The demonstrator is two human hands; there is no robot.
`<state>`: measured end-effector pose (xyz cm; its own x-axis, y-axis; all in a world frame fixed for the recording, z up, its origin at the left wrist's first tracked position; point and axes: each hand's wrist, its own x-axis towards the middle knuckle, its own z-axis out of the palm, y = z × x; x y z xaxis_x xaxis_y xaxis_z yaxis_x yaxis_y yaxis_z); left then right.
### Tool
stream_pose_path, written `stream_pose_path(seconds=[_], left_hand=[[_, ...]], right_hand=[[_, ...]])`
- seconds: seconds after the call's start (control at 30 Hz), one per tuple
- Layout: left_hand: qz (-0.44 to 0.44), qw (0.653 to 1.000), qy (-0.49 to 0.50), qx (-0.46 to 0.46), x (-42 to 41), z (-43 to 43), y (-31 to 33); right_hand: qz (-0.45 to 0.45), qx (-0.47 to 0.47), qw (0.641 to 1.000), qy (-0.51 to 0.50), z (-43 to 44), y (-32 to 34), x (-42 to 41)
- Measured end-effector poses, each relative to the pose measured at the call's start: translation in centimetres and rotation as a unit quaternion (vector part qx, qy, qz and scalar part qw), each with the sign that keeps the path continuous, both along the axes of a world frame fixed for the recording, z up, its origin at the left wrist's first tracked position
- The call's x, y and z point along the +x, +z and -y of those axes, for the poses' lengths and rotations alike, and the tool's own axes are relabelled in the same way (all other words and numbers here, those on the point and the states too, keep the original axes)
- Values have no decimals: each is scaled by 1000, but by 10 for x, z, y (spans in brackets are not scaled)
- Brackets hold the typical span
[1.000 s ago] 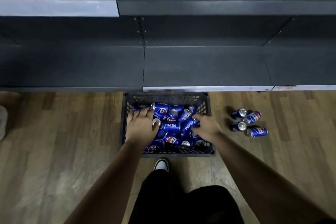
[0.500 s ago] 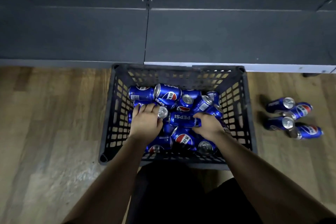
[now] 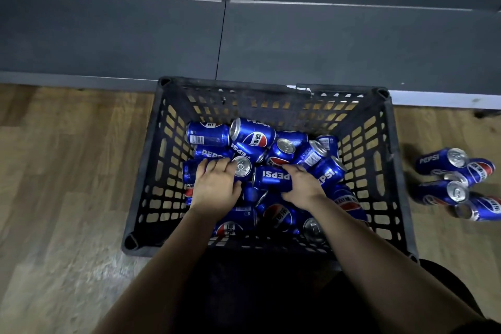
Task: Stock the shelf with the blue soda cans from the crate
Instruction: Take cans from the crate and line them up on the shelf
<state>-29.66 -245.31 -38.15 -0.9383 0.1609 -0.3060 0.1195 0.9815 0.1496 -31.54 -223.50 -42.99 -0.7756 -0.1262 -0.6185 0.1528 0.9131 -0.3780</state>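
Note:
A black plastic crate [image 3: 151, 171] stands on the wooden floor against the grey shelf [image 3: 339, 43], with several blue soda cans [image 3: 252, 134] piled loosely inside it. My left hand [image 3: 215, 188] lies over a can on the crate's left side, its fingers curled round the can, whose silver top [image 3: 242, 167] shows beside my index finger. My right hand [image 3: 305, 188] grips a can lying on its side with the PEPSI lettering [image 3: 271, 177] upside down, thumb on top. The bottom shelf board holds no cans in this view.
Several more blue cans [image 3: 455, 184] lie on the floor to the right of the crate. A vertical seam and upright [image 3: 222, 35] divide the shelf into two bays. My dark-clothed legs [image 3: 271, 293] are just behind the crate's near rim.
The view has dropped closer to the crate, and the upper shelves have left the frame. Both hands stay among the cans; my right hand has closed round the PEPSI-lettered can.

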Motion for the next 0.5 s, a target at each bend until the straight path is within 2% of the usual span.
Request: stream_pose_path(seconds=[0.17, 0.33, 0.5], left_hand=[[-18, 1000, -7, 5, -1, 0, -2], [2, 1000, -6, -2, 2, 0, -5], [3, 1000, -18, -5, 0, -4, -1]], right_hand=[[-8, 18, 999, -30, 7, -10, 2], [-15, 49, 999, -13, 4, -11, 4], [-8, 25, 999, -26, -7, -3, 3]])
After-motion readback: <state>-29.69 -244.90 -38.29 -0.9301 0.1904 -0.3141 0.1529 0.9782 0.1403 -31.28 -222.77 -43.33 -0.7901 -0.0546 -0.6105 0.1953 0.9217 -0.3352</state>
